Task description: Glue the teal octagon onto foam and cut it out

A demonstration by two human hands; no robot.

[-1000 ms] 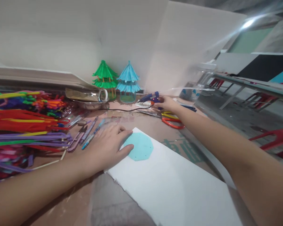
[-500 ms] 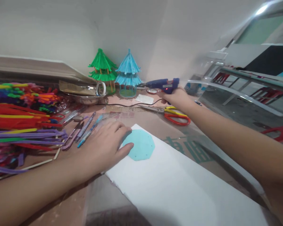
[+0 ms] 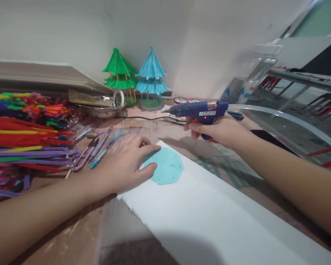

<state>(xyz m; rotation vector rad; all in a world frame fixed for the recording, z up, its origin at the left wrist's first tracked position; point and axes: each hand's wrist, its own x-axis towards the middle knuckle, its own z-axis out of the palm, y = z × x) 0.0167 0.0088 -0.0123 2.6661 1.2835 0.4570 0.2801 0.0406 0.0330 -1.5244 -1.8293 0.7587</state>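
My right hand (image 3: 215,129) grips a blue hot glue gun (image 3: 194,109), whose nozzle points left above the table. A small red light glows on the gun's side. My left hand (image 3: 129,158) rests with fingers apart on the left edge of a light-blue polygon piece (image 3: 168,167) marked with small dark dots. Under that piece lies a white foam board (image 3: 206,217) with a ragged left edge. Scissors are mostly hidden behind the glue gun and my right hand.
Bundles of coloured pipe cleaners (image 3: 24,136) lie at the left, beside pens (image 3: 102,154) and a pink-handled tool (image 3: 84,160). A metal bowl (image 3: 99,111), a green pagoda model (image 3: 120,75) and a blue pagoda model (image 3: 151,79) stand by the wall. A black cord (image 3: 143,118) crosses the table.
The glue gun in my right hand has come nearer, down and to the right, and now covers the scissors. My left hand stays on the blue piece, its thumb and finger slightly shifted.
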